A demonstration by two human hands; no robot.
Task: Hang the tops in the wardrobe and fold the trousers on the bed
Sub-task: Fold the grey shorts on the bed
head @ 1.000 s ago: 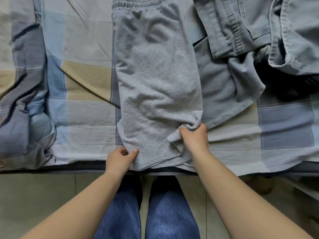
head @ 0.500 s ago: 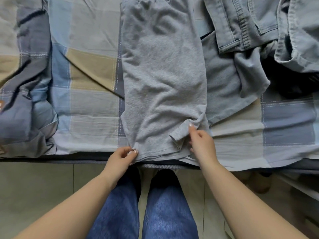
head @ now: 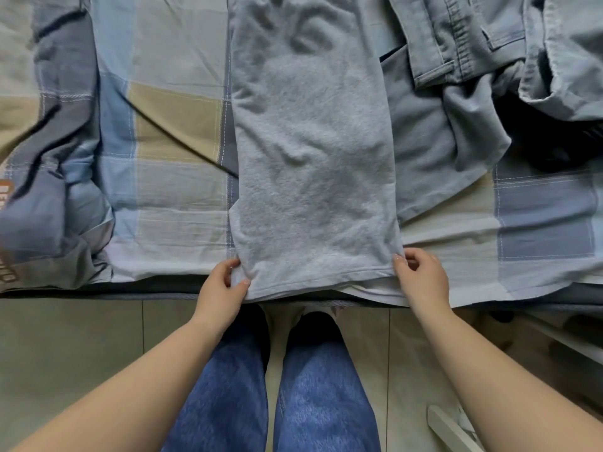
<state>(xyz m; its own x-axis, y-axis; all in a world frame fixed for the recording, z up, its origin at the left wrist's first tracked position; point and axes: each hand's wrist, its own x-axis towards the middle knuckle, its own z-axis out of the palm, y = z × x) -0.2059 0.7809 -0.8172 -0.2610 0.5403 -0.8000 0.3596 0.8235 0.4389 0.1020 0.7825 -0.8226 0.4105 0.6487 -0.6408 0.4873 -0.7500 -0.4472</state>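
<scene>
Light grey sweat trousers point(head: 310, 151) lie lengthwise on the checked bedsheet point(head: 169, 125), folded leg over leg, their hem at the bed's near edge. My left hand point(head: 225, 288) pinches the hem's left corner between thumb and fingers. At the hem's right corner my right hand point(head: 421, 278) pinches the cloth too. The waistband runs out of the top of the view. Pale blue denim jeans point(head: 456, 37) lie crumpled at the upper right, partly over a grey-blue garment point(head: 434, 148).
A dark blue-grey garment with brown lettering point(head: 36, 197) is bunched at the bed's left edge. More denim point(head: 567, 60) is heaped in the top right corner. I stand on a tiled floor point(head: 65, 353) against the bed edge. A white object point(head: 453, 429) lies on the floor at the lower right.
My right hand let go of the bunched fold and slid right to the hem's right corner. The hem now lies flat and stretched between both hands. The left hand kept its hold.
</scene>
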